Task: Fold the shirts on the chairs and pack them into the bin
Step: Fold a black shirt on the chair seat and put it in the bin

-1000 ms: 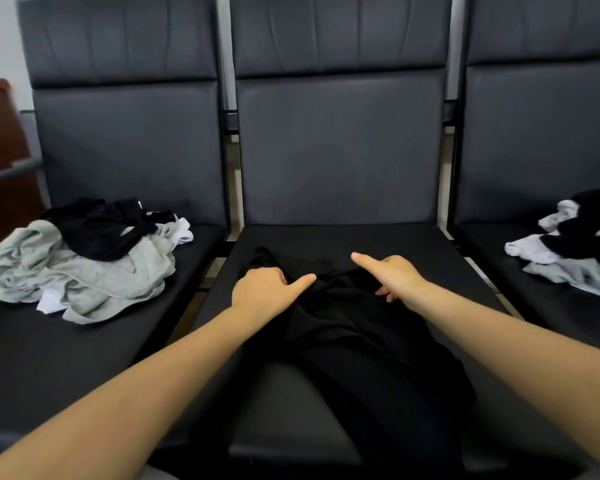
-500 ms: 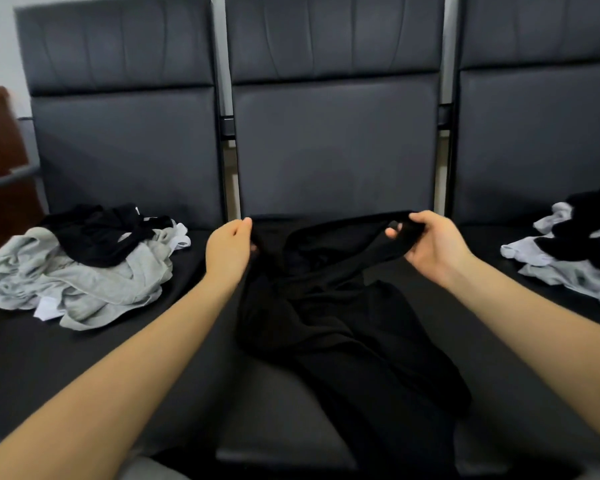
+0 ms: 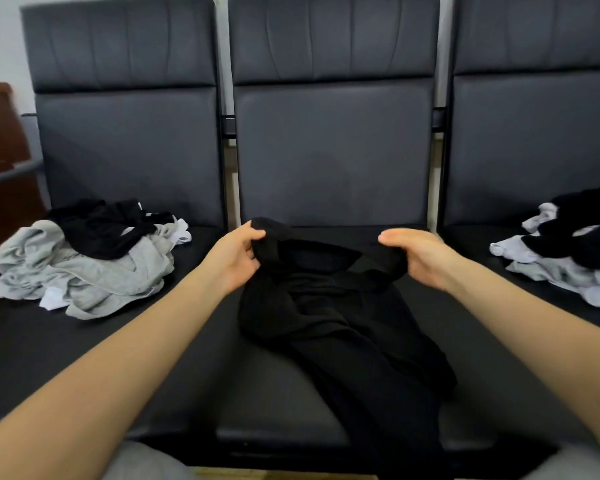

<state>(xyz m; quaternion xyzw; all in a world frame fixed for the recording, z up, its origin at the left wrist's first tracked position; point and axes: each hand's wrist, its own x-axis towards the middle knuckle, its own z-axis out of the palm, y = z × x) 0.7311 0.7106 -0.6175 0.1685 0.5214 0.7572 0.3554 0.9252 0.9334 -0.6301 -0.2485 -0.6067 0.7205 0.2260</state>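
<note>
Head view shows a black shirt [image 3: 329, 317] lying bunched on the middle chair [image 3: 333, 161], its lower part trailing toward the seat's front edge. The left hand [image 3: 234, 258] pinches one upper corner of the shirt with a closed grip, thumb over the cloth. The right hand [image 3: 418, 256] curls its fingers round the opposite upper corner, so that grip is closed on the fabric too. Both corners are raised off the seat and held apart, likely to pull the top edge taut and spread the shirt flat before folding. Left of the middle chair, a heap of grey and black shirts [image 3: 84, 261] sits on the neighbouring seat; right of the middle chair, another pile of white and black shirts [image 3: 568, 258] waits, probably for the same treatment. No bin is in view, so packing seems well off.
</note>
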